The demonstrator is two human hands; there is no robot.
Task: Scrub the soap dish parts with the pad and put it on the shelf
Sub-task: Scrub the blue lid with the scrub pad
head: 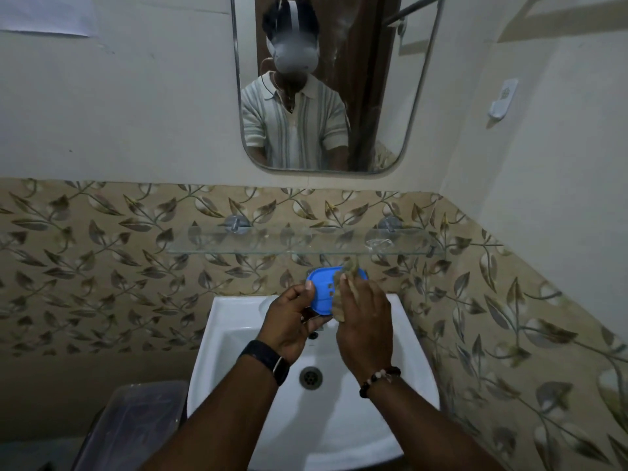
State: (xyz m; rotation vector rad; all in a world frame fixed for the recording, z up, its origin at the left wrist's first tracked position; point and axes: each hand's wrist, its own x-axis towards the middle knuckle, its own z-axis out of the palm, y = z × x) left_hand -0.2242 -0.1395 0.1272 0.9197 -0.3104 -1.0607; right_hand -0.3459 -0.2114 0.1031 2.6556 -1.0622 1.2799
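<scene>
My left hand point(293, 319) grips the blue soap dish part point(321, 291) over the sink's point(238, 334) back edge; my right hand point(365, 319) presses the pad point(343, 294) on it. Scrubbing is underway, I think; the glass shelf point(272, 249) waits.

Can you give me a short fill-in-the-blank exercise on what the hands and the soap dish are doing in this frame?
1. The left hand holds a soap dish part whose colour is ____.
2. The right hand presses the pad against that part above the white ____.
3. The glass shelf on the tiled wall sits ____ the hands.
4. The watch is on the ____ wrist.

Missing words: blue; sink; above; left
</scene>
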